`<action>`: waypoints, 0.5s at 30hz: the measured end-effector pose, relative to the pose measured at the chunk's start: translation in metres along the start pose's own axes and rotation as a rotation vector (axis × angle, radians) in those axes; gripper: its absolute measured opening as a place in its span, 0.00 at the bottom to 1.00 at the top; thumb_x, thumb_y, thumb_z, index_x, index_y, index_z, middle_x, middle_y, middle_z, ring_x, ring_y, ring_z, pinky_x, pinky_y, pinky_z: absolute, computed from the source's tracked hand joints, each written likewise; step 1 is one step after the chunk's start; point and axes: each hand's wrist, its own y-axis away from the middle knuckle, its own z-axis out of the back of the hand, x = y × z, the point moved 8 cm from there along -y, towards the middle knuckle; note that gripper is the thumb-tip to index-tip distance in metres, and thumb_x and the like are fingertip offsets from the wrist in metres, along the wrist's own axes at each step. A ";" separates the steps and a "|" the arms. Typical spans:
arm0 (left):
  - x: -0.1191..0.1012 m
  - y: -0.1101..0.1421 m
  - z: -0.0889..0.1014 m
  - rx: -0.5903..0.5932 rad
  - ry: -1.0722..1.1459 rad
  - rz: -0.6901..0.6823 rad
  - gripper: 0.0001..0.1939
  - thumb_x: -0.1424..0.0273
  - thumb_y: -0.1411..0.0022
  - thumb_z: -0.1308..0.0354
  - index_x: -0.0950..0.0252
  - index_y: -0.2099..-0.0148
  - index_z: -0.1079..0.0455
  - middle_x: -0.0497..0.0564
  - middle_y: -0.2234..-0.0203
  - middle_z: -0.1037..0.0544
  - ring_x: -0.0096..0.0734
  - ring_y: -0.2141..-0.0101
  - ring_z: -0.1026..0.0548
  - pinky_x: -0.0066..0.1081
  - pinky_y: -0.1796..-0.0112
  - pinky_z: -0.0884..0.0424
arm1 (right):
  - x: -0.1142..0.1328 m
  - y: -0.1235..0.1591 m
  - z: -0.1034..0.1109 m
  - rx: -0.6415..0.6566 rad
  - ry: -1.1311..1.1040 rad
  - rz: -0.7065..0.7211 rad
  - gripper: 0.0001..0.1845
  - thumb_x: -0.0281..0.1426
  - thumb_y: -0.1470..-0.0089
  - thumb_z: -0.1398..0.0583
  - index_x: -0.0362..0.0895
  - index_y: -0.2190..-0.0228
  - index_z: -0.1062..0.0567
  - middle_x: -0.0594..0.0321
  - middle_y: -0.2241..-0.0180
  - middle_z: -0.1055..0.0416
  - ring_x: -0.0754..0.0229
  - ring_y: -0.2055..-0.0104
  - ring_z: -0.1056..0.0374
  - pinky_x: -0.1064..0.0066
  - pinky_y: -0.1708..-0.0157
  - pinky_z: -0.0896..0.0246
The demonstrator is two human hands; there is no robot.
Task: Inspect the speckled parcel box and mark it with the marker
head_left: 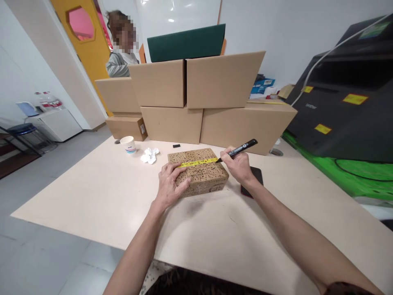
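Note:
A small cardboard box [202, 180] covered in black spots and marks lies on the table in front of me. Yellow tape [199, 162] with dark marks runs across its top. My left hand [172, 180] rests on the box's left side, fingers spread over the top and near the tape's end. Between the fingers of my right hand [238, 164] is a black marker [242, 148], its tip down at the right end of the tape. The marker's black cap [176, 146] lies apart on the table behind the box.
Behind stand stacked cardboard boxes [172, 125] with a green box [187, 43] on top. A paper cup [128, 144] and crumpled tissue [150, 155] are at left. A dark phone-like object [256, 176] lies under my right wrist. A person [119, 45] is beyond the boxes; a black machine [344, 94] is right.

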 end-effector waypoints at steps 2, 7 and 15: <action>0.000 0.000 0.001 -0.004 0.002 0.003 0.17 0.59 0.37 0.37 0.60 0.49 0.22 0.57 0.46 0.22 0.50 0.43 0.31 0.55 0.42 0.34 | -0.008 -0.005 0.009 -0.023 0.064 -0.023 0.13 0.41 0.52 0.42 0.47 0.81 0.34 0.69 0.82 0.39 0.63 0.77 0.44 0.70 0.73 0.47; 0.002 0.002 -0.001 -0.028 0.058 0.016 0.17 0.59 0.36 0.38 0.59 0.48 0.23 0.57 0.45 0.25 0.50 0.42 0.32 0.57 0.40 0.37 | -0.062 -0.015 0.024 0.109 0.423 -0.296 0.17 0.43 0.46 0.44 0.47 0.79 0.35 0.66 0.79 0.36 0.61 0.73 0.40 0.70 0.72 0.46; 0.032 0.008 0.000 -0.207 0.411 0.269 0.33 0.49 0.34 0.42 0.59 0.34 0.36 0.62 0.34 0.39 0.51 0.31 0.43 0.55 0.33 0.45 | -0.114 0.009 0.003 0.478 0.614 -0.484 0.18 0.35 0.50 0.35 0.45 0.85 0.32 0.67 0.84 0.35 0.63 0.78 0.39 0.72 0.76 0.48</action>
